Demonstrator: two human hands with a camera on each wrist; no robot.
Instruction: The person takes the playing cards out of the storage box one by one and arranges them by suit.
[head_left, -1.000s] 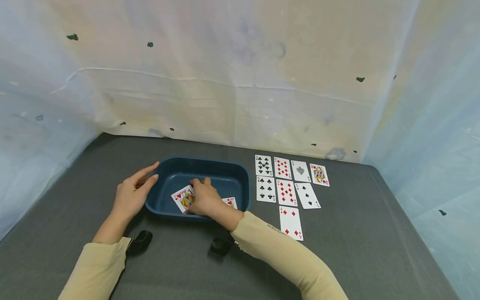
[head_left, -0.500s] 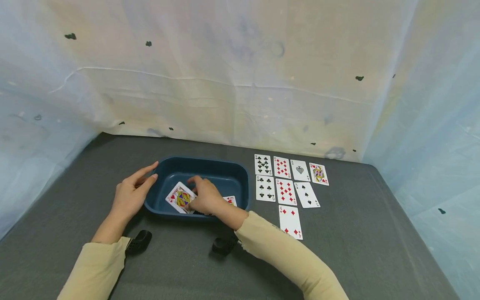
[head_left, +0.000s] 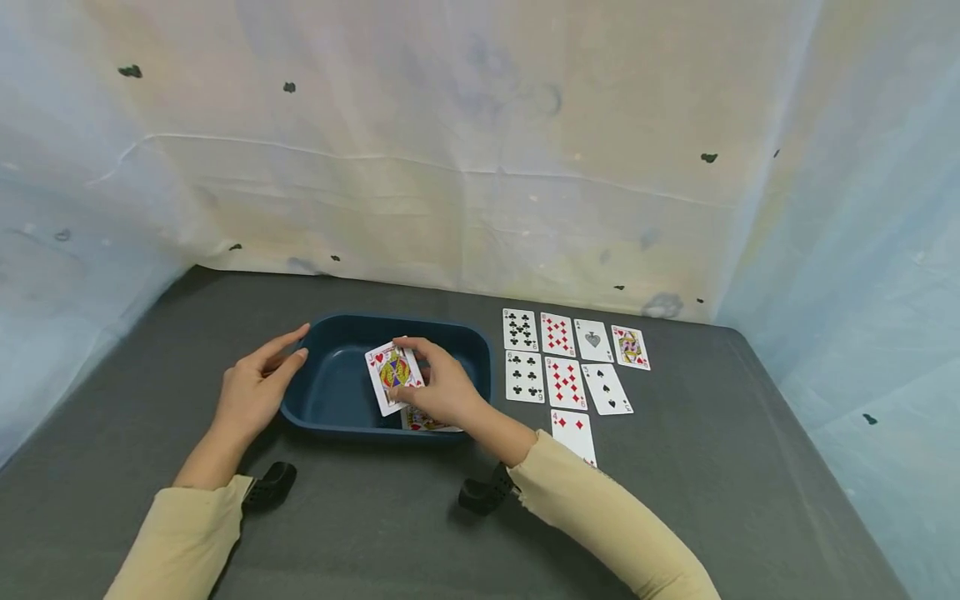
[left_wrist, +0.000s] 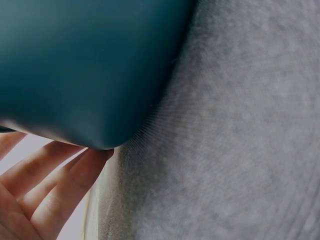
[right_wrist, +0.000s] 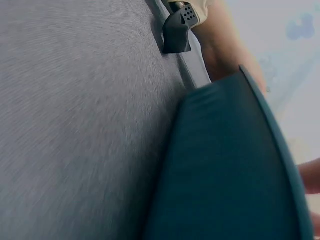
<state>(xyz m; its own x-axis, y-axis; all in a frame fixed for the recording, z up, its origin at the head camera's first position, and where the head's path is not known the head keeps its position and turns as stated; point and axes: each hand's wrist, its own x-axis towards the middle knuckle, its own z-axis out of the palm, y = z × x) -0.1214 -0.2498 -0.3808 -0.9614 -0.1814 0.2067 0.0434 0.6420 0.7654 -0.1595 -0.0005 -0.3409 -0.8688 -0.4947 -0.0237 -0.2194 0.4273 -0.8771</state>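
The dark blue tray (head_left: 341, 425) sits on the grey table. My left hand (head_left: 253, 390) touches its left end, thumb and index fingertip at the rim; in the left wrist view its fairly straight fingers (left_wrist: 65, 185) meet the tray's outer wall (left_wrist: 75, 75). Over the tray, my right hand (head_left: 444, 387) pinches a jack of hearts playing card (head_left: 386, 375) between thumb and fingers, face up and tilted; another card's edge shows behind it. Below lies a face card (head_left: 423, 421), partly hidden by the hand. The right wrist view mostly shows the tray wall (right_wrist: 225, 165).
Right of the tray, several face-up cards lie in columns: a nine of clubs (head_left: 521, 331) above a six of clubs (head_left: 524, 377), red diamonds ending in a four (head_left: 573, 429), spades (head_left: 607, 389), and a queen (head_left: 631, 347). A cloth backdrop (head_left: 465, 167) rises behind.
My right hand has gathered the jack of hearts from the tray floor and lifted it up and to the right, uncovering the face card below. The left hand has stayed at the rim.
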